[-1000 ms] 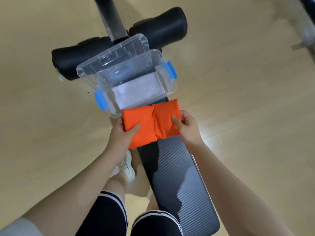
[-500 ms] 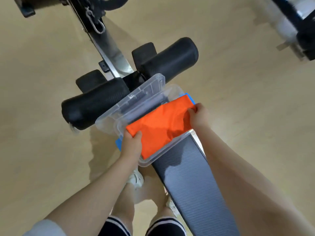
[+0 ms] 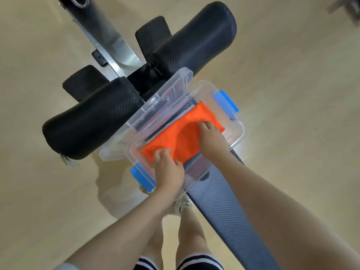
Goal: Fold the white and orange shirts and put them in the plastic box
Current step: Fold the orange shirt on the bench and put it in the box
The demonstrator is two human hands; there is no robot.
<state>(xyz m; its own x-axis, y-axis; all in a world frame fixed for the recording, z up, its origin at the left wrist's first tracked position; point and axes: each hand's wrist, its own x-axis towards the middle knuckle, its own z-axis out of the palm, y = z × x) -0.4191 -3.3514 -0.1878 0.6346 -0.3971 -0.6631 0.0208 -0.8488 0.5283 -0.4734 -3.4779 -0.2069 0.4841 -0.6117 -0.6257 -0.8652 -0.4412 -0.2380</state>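
Now both hands, left (image 3: 169, 172) and right (image 3: 211, 137), pinch the orange shirt (image 3: 181, 139) (folded, rumpled) inside the plastic box (image 3: 238, 141).

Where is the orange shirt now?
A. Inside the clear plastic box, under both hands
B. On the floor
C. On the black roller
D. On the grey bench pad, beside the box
A: the orange shirt lies within the walls of the plastic box, with the left hand and right hand on it.

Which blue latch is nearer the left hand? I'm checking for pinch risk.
The blue latch at the box's near-left end, just beside the left hand resting on the orange shirt. The other latch sits at the far-right end, beyond the right hand.
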